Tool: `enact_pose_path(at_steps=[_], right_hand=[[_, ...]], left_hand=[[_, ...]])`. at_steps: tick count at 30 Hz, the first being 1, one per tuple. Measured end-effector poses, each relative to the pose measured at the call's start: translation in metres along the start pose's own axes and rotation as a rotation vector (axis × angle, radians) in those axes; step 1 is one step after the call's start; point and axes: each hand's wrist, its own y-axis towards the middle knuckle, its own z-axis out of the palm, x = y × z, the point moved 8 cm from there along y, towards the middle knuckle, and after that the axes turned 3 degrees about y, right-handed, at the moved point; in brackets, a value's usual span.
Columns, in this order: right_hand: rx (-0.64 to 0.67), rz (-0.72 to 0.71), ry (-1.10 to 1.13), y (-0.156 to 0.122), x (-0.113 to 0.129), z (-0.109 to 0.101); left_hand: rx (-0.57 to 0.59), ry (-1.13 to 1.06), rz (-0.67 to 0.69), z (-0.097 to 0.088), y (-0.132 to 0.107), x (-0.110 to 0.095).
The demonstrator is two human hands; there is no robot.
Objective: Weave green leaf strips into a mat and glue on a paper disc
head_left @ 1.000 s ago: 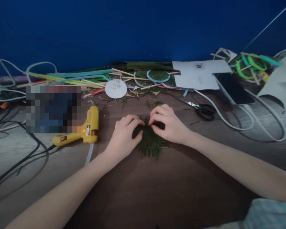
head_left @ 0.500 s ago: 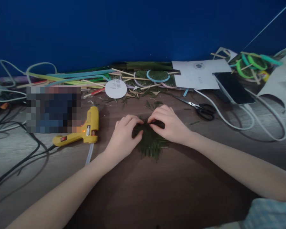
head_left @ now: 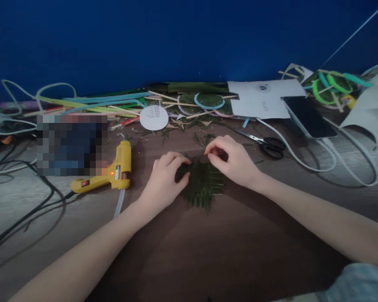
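My left hand (head_left: 165,176) rests at the left edge of the leaves (head_left: 201,191), mid-frame on the surface (head_left: 189,256), thumb and fingers apart. My right hand (head_left: 234,161) is near their upper right, thumb and fingertips close together; I cannot tell whether they pinch anything. Left of centre lies the glue gun (head_left: 122,161), upper right the scissors (head_left: 258,140).

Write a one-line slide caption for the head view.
Left hand at green leaves, right hand near them, yellow glue gun and black-handled scissors nearby.
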Motion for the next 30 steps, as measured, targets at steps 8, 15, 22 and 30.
enact_pose_path(at_steps=[8, 15, 22, 30], right_hand=[[0.216, 0.143, -0.172, 0.002, -0.016, 0.005], [0.332, 0.222, -0.113, 0.003, -0.022, 0.008], [0.326, 0.243, -0.143, 0.003, -0.025, 0.009], [0.354, 0.264, -0.124, 0.004, -0.027, 0.009]], left_hand=[[-0.001, 0.004, 0.008, -0.001, 0.0, 0.0], [0.0, 0.001, 0.014, 0.0, -0.001, 0.0], [-0.006, 0.015, 0.024, 0.0, -0.001, -0.003], [-0.006, 0.009, 0.043, 0.001, -0.001, -0.002]])
